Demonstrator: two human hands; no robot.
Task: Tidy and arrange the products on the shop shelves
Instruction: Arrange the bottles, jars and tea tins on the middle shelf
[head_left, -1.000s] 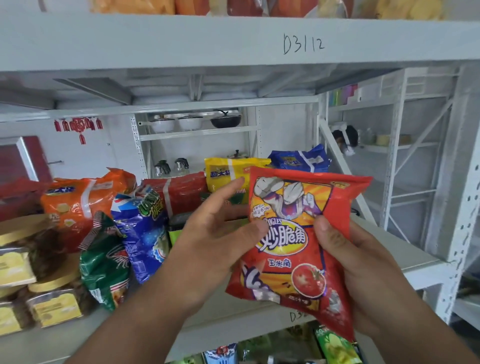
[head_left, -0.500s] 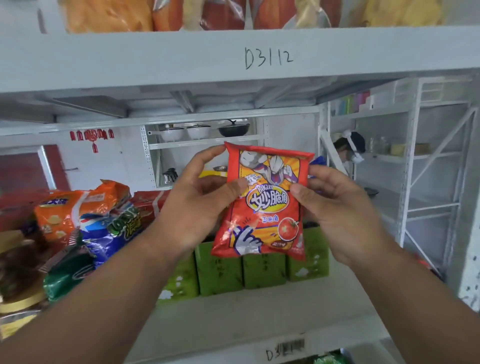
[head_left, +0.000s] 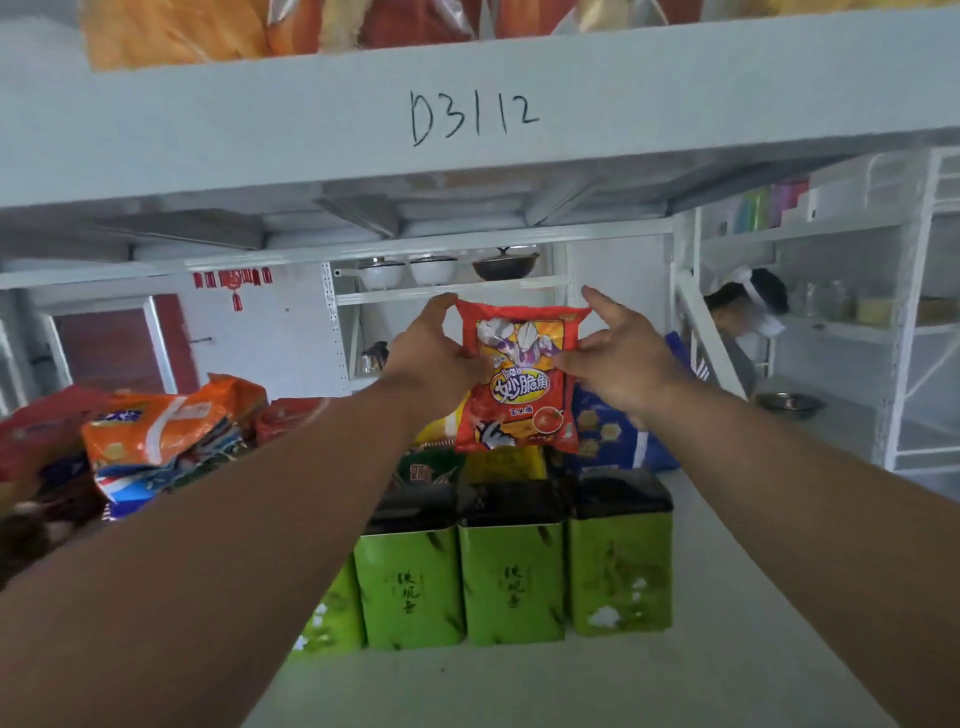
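Both arms reach deep into the white shelf (head_left: 737, 597). The red snack bag (head_left: 519, 384) is held upright between the two hands, above and behind the row of green tins (head_left: 511, 582), its printed face toward the camera.

Left hand (head_left: 434, 353): grips the bag's left edge, fingers curled over the top corner, thumb on the front. Right hand (head_left: 621, 358): thumb pressed on the bag's right edge; index finger extended upward past the top corner — whether the remaining fingers close behind the bag cannot be told. The bag's lower edge hangs just over the yellow pack (head_left: 498, 465) behind the tins; contact cannot be confirmed.

A blue pack (head_left: 605, 436) stands just right of the bag, partly behind the right wrist. To the left lies a loose heap of packets, an orange bag (head_left: 161, 426) on top. The beam above bears the handwritten mark D3112 (head_left: 472, 117). A second person (head_left: 748, 312) is visible behind the racking at right.
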